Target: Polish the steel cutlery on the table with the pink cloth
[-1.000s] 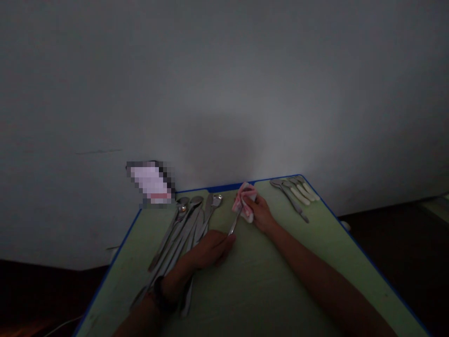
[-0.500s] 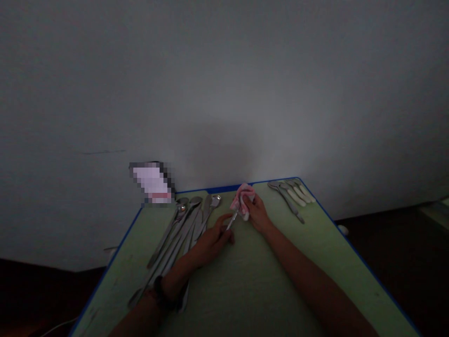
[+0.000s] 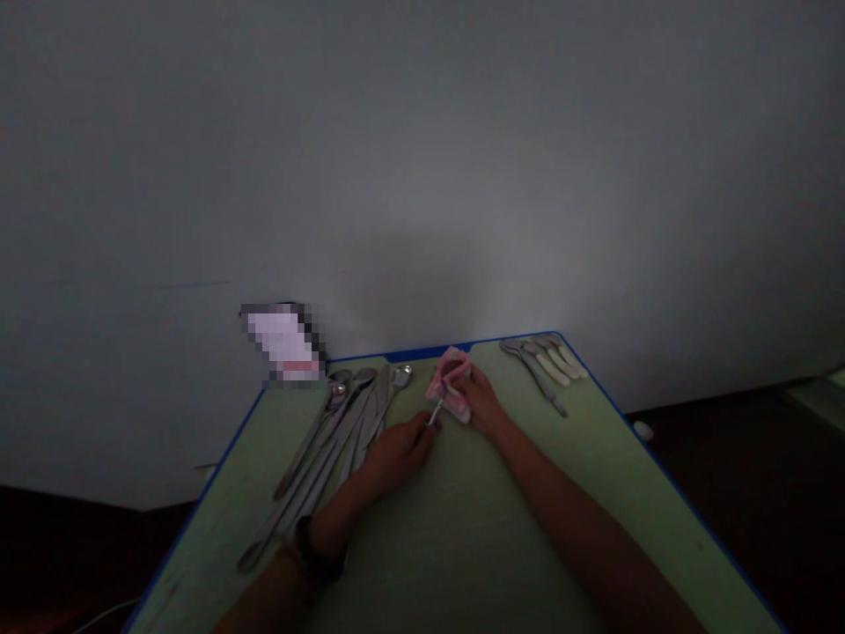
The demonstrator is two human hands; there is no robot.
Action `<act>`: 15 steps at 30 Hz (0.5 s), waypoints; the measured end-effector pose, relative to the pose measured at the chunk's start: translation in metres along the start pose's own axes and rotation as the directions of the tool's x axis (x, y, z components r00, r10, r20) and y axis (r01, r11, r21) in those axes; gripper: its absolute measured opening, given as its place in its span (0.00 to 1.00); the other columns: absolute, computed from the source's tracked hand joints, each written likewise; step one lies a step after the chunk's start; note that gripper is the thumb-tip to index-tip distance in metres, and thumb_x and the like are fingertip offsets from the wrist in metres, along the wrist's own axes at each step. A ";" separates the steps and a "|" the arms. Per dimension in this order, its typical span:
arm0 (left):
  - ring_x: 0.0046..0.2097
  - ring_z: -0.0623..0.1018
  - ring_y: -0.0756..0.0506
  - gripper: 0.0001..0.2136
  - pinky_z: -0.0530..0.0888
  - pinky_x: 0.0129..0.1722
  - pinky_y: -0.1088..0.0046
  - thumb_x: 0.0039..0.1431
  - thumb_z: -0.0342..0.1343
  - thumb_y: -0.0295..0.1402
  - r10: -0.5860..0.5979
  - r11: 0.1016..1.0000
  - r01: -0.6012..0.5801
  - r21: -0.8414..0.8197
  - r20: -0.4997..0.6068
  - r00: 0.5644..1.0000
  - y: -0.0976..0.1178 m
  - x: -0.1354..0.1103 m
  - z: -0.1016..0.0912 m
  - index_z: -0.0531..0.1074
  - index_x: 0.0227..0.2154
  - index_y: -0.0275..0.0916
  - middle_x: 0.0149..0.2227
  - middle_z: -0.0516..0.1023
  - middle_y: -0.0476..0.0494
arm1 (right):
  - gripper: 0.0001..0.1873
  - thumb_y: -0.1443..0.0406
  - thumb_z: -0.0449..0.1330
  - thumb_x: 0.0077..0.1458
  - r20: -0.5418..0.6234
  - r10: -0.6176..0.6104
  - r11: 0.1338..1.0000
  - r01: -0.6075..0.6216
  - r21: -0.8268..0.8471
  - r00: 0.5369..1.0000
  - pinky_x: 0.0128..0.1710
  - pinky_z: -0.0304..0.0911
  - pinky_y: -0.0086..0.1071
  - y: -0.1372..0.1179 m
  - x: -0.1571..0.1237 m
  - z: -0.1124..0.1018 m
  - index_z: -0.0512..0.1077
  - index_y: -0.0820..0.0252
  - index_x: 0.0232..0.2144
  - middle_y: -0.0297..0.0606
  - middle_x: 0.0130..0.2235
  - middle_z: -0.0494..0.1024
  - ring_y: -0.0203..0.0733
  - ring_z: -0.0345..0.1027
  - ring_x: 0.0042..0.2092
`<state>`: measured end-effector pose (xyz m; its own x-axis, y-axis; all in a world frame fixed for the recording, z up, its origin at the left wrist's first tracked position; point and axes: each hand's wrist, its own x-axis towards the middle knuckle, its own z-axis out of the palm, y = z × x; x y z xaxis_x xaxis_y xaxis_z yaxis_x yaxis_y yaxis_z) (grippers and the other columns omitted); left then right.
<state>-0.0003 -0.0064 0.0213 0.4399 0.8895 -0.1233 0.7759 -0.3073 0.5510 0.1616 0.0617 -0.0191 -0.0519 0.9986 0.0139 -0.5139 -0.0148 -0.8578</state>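
My left hand (image 3: 400,451) is closed round the handle end of a spoon (image 3: 437,410), a slim metal one held over the middle of the table. A pink and white cloth (image 3: 457,405) is bunched in my right hand (image 3: 481,402), folded about the spoon's head. The dark oval bowl shows partly between the folds. Under and beside my left forearm lies a heap of long metal cutlery (image 3: 323,462), mostly spoons. To the right of my right hand rests a metal spoon (image 3: 538,379), with white-handled cutlery (image 3: 553,365) alongside it.
The green table (image 3: 462,546) has a blue edge and meets a grey wall (image 3: 422,176) at the back. A blurred-out phone-like object (image 3: 283,342) leans at the far left corner. A black band circles my left wrist.
The cloth has opened out round the spoon's head and shifted slightly left. My left fingers, one stretched out before, are now curled on the handle.
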 end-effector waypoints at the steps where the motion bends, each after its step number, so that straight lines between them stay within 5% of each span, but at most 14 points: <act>1: 0.31 0.75 0.46 0.15 0.65 0.31 0.74 0.63 0.36 0.40 -0.011 1.000 0.011 0.024 -0.013 1.000 0.000 0.000 0.001 0.65 0.41 0.39 0.29 0.75 0.46 | 0.08 0.67 0.60 0.38 0.004 0.010 1.000 -0.010 0.016 1.000 0.30 0.60 0.28 -0.001 0.000 0.001 0.70 0.60 0.27 0.32 0.28 0.75 0.34 0.65 0.28; 15: 0.31 0.75 0.47 0.15 0.65 0.31 0.76 0.64 0.36 0.39 0.043 0.999 -0.042 0.009 -0.043 0.998 0.000 -0.003 0.003 0.65 0.44 0.39 0.30 0.76 0.46 | 0.14 0.58 0.62 0.45 -0.015 -0.025 1.000 0.025 0.004 1.000 0.32 0.60 0.29 -0.001 0.000 0.003 0.72 0.61 0.32 0.33 0.29 0.74 0.34 0.65 0.29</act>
<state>-0.0001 -0.0100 0.0194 0.4530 0.8892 -0.0642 0.7606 -0.3479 0.5482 0.1595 0.0613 -0.0166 -0.0266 0.9993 0.0277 -0.5184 0.0099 -0.8551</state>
